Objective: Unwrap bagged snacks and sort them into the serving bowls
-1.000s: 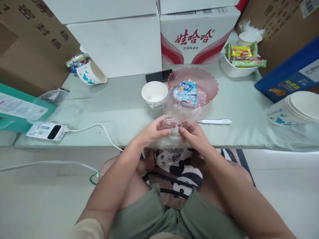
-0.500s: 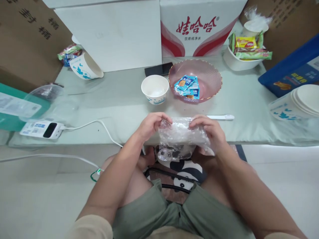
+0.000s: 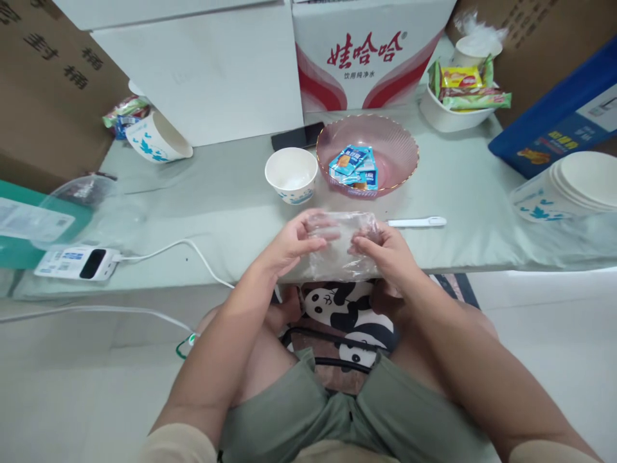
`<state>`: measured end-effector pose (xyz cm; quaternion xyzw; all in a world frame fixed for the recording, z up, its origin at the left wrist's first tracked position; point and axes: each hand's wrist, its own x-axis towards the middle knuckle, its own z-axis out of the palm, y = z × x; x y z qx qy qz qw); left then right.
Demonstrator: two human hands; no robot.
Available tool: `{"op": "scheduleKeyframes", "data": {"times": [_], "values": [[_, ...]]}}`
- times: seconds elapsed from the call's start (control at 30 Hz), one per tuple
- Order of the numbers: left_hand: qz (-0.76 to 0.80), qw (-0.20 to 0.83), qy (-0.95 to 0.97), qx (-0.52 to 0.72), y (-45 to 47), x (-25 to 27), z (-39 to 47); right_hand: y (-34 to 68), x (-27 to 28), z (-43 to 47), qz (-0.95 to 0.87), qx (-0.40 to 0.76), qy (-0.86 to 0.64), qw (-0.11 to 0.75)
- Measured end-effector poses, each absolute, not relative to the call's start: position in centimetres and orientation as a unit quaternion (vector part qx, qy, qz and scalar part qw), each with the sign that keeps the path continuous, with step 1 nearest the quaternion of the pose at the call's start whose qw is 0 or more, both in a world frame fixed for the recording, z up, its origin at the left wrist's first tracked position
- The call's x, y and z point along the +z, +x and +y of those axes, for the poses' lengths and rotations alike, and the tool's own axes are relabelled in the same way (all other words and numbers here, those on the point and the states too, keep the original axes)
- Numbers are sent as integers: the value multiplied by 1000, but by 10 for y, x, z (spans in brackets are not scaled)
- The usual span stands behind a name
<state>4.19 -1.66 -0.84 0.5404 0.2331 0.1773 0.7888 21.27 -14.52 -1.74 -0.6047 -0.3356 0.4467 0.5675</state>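
A clear, crinkled plastic bag (image 3: 337, 254) is stretched between my two hands at the table's front edge. My left hand (image 3: 297, 241) grips its left side, thumb in front and fingers behind the film. On the other side my right hand (image 3: 388, 247) pinches the bag between thumb and fingers. Just beyond them stands a white paper bowl (image 3: 292, 175) with a blue print; what is inside it is hard to make out. Beside that, a pink ribbed bowl (image 3: 398, 154) holds several blue snack packets (image 3: 354, 166). A white plastic-handled tool (image 3: 418, 222) lies right of my hands.
A dark phone (image 3: 297, 137) lies behind the bowls, before white cartons (image 3: 202, 77). Stacked paper bowls (image 3: 544, 196) lie at right, near a white bowl (image 3: 456, 118) of wrapped snacks. A power bank (image 3: 77, 263) with a white cable (image 3: 193, 244) sits at left.
Both hands have shifted their grip on the bag, thumbs now in front. The bag is raised and held flatter, its lower part no longer hanging below the table edge. The view has shifted slightly.
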Motion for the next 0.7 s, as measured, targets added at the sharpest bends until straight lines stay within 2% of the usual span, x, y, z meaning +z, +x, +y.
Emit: {"op": "scheduleKeyframes", "data": {"times": [0.07,0.2,0.27,0.37,0.53,0.7], "values": [[251,766,578,127,43,-9,-17,212,-14,-146,-316,444,-592,594],[304,727,593,163,42,-7,-16,213,-11,-147,-335,483,-604,538],[301,740,591,112,40,-4,-14,215,-12,-147,-327,477,-617,534],[294,744,597,63,39,1,-11,219,-18,-145,-301,469,-608,565],[331,771,534,105,40,5,-10,221,-24,-140,-250,476,-545,643],[338,797,479,144,40,8,-7,225,-20,-143,-294,477,-503,658]]}}
